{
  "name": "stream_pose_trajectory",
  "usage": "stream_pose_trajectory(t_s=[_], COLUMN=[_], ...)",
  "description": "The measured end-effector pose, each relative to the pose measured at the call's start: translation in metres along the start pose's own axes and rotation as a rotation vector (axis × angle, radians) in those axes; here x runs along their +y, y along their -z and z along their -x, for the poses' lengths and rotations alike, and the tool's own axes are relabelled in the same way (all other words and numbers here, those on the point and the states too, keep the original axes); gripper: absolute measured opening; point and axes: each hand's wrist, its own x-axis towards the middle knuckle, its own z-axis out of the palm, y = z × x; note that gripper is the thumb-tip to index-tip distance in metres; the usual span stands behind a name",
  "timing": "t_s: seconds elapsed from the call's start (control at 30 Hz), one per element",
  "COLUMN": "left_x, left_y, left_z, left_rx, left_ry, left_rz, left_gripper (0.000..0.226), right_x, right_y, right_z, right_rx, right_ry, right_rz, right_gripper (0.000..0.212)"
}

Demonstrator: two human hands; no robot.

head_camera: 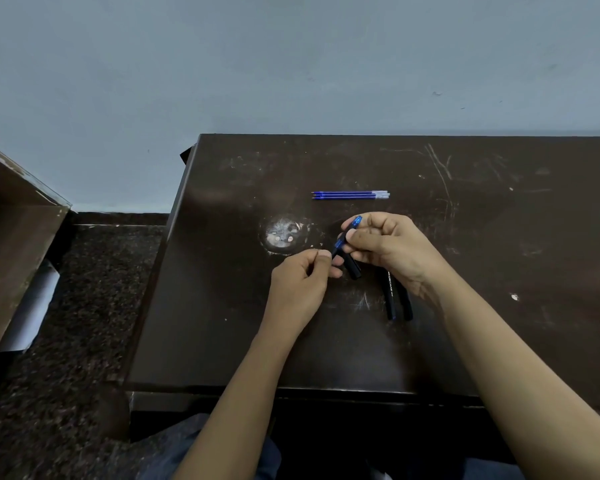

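Observation:
My right hand (390, 245) grips a pen with a blue translucent section (347, 234), held tilted above the dark table (222, 306). My left hand (300, 285) pinches the lower end of that pen between thumb and forefinger. A short black pen piece (352, 268) lies just under the hands. Two black pen barrels (397, 299) lie side by side on the table, partly hidden under my right palm. Three blue refills (350, 195) lie together farther back.
A worn whitish round patch (284, 234) marks the tabletop left of the hands. A brown wooden box (18, 237) stands at the left, across a dark speckled floor gap. A grey wall runs behind the table.

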Motion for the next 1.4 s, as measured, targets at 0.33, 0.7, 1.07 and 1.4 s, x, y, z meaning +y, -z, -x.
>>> stream_pose_trajectory(t_s=[0.33,0.7,1.07,1.4], left_x=[0.0024,0.0025,0.0012,0.0031], left_y=[0.0001,0.0011,0.0000,0.0007], left_z=[0.0017,0.0031,0.0026,0.0018], left_rx=[0.011,-0.003,0.032,0.040], left_ry=[0.006,-0.047,-0.043,-0.119], left_rz=[0.029,0.012,-0.009,-0.054], left_gripper=[0.019,0.012,0.008,0.005], right_x=[0.0040,0.0016,0.0060,0.0059], right_y=[-0.0018,0.0038,0.0026,0.0029], right_z=[-0.0014,-0.0025,-0.0038,-0.0039], right_rx=[-0.040,-0.040,-0.014,0.019], right_ry=[-0.002,0.000,0.006,0.009], right_rz=[-0.008,-0.018,0.016,0.018], right_gripper=[0.008,0.009,0.003,0.005])
